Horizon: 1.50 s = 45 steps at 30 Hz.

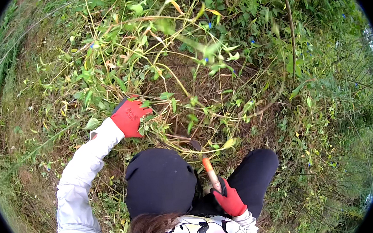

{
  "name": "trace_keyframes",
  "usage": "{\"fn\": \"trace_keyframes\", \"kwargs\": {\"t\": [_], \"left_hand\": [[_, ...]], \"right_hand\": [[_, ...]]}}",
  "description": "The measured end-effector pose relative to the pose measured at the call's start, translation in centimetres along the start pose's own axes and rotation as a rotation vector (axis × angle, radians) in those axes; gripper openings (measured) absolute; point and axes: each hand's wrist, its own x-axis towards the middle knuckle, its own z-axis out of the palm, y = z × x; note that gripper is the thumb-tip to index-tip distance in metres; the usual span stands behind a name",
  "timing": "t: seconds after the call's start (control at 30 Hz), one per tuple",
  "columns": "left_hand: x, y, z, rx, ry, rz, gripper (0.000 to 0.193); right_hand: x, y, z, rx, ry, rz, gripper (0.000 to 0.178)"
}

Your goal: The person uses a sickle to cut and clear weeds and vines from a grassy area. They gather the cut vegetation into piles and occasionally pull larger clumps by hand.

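My left hand (pixel 132 118), in a red and black glove, is closed around a bunch of green weeds (pixel 162 123) low to the ground; leaves partly cover its fingertips. Long leafy stems (pixel 176 79) arch away from there over the soil. A sickle (pixel 212 175) with a wooden handle and an orange band is gripped by my right hand (pixel 230 200), gloved the same way. Its dark curved blade (pixel 196 145) reaches forward among the stems, to the right of my left hand. Stems hide part of the blade.
My knees in dark trousers (pixel 159 182) are bent just below the hands. Brown soil with dry stalks (pixel 201 88) shows ahead. Dense weeds (pixel 311 14) with small blue flowers grow around, and a thin woody stem (pixel 289 21) rises at the upper right.
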Motion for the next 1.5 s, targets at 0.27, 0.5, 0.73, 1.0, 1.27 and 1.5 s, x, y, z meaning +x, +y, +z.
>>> {"fn": "trace_keyframes", "kwargs": {"t": [0.27, 0.5, 0.73, 1.0, 1.27, 1.5], "left_hand": [[-0.1, 1.3, -1.7, -0.024, 0.062, 0.033, 0.078], [-0.6, 2.0, -2.1, -0.009, 0.098, 0.036, 0.073], [-2.7, 1.5, -0.2, -0.060, 0.018, -0.044, 0.081], [-0.6, 1.0, 1.8, 0.087, 0.077, 0.000, 0.078], [-2.6, -0.5, 2.4, 0.105, -0.130, -0.124, 0.075], [-1.0, 1.9, 1.8, 0.121, -0.079, -0.059, 0.074]], "right_hand": [[18.2, -4.0, 0.3, 0.176, 0.223, -0.262, 0.057], [27.8, -7.7, 3.5, -0.055, 0.073, -0.163, 0.061], [16.9, -3.6, 5.0, -0.183, 0.079, -0.214, 0.070], [23.1, -4.6, 2.5, -0.394, 0.103, -0.268, 0.046], [5.8, 0.8, -5.2, -0.382, 0.088, -0.198, 0.068], [9.5, -2.0, -5.7, -0.209, 0.222, -0.357, 0.065]]}}
